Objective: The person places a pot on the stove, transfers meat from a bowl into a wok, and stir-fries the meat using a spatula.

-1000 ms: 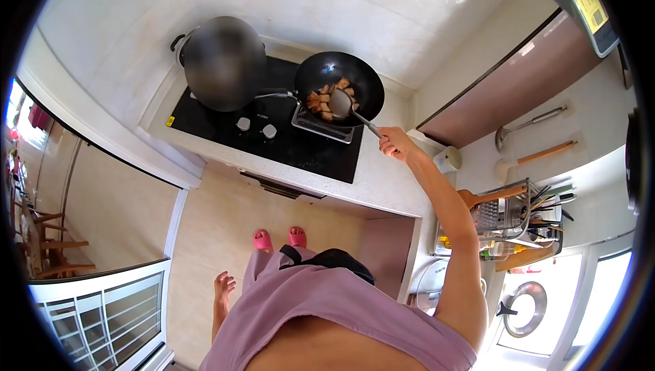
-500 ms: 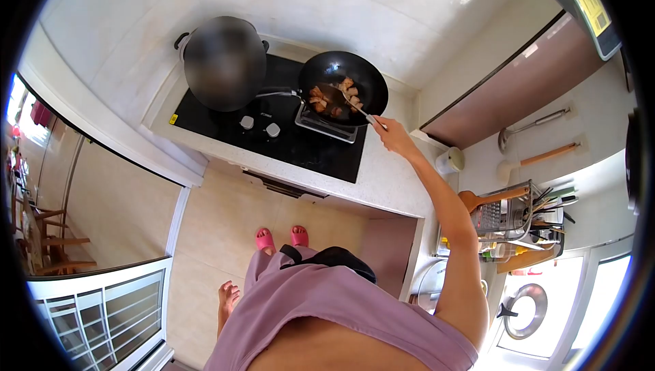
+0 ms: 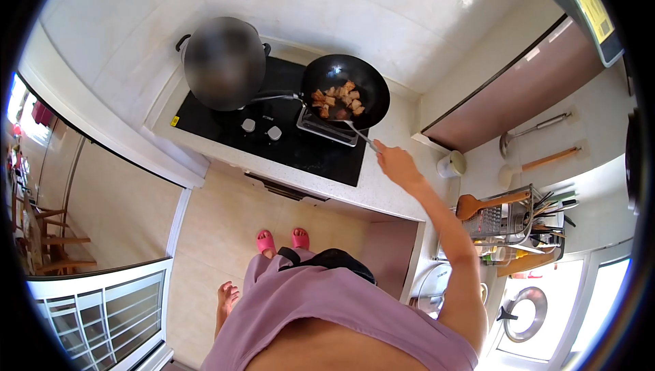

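Observation:
My right hand (image 3: 399,165) is closed around the handle of a spatula (image 3: 361,135). The spatula's blade reaches into the near side of a black wok (image 3: 372,84), below browned pieces of meat (image 3: 351,93). The wok sits on the right burner of a black gas stove (image 3: 293,156), its handle pointing left. Down by my left side, my left hand (image 3: 228,297) hangs with loosely curled fingers apart and nothing in it.
A large lidded pot (image 3: 225,64), blurred on top, stands on the stove's left side. Right of the stove are a white container (image 3: 451,164) and a metal rack (image 3: 508,217) with utensils. A ladle (image 3: 535,127) hangs on the right wall.
My right hand has moved down and slightly right, drawing the spatula from the middle of the wok to its near edge. The meat pieces now lie gathered closer together.

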The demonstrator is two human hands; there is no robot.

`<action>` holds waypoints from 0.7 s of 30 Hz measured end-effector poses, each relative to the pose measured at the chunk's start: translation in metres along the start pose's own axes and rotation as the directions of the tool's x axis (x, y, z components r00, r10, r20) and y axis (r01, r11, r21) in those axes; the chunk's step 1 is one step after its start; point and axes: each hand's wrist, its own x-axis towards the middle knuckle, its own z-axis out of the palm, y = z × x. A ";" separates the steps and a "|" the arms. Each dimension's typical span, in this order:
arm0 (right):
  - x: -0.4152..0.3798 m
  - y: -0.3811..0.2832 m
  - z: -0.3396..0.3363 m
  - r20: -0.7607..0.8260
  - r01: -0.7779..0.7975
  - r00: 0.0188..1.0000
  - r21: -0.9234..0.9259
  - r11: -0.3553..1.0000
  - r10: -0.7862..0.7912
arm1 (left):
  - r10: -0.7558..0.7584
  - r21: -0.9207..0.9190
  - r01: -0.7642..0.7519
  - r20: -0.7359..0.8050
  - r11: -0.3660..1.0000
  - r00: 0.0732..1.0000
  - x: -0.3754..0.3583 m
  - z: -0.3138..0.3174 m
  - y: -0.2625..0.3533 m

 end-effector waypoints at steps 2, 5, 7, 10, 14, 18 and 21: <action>0.012 -0.001 0.041 -0.084 0.021 0.996 -0.025 0.999 -0.023 | -0.019 0.025 0.018 0.018 1.000 1.000 0.005 0.001 0.006; 0.034 -0.017 0.055 -0.172 -0.057 0.984 -0.018 0.998 0.053 | -0.071 0.058 0.068 0.048 0.996 0.996 0.034 -0.010 0.004; 0.048 -0.022 0.054 -0.252 -0.098 0.961 0.062 0.993 0.110 | -0.072 0.012 0.072 0.019 0.997 0.997 0.032 -0.008 0.017; 0.076 -0.009 0.049 -0.271 -0.133 0.947 0.161 0.978 0.174 | -0.061 -0.033 0.061 -0.016 0.998 0.998 0.019 -0.007 0.033; 0.103 0.014 0.048 -0.289 -0.078 0.950 0.148 0.986 0.119 | -0.096 -0.050 0.096 0.000 0.994 0.995 0.021 -0.009 0.020; 0.101 0.022 0.033 -0.267 -0.090 0.951 0.240 0.967 0.155 | -0.076 -0.056 0.076 0.010 0.995 0.997 0.020 -0.010 -0.012; 0.087 0.022 0.030 -0.250 -0.051 0.959 0.318 0.947 0.135 | -0.108 0.064 0.104 0.054 0.992 0.993 0.011 -0.007 -0.020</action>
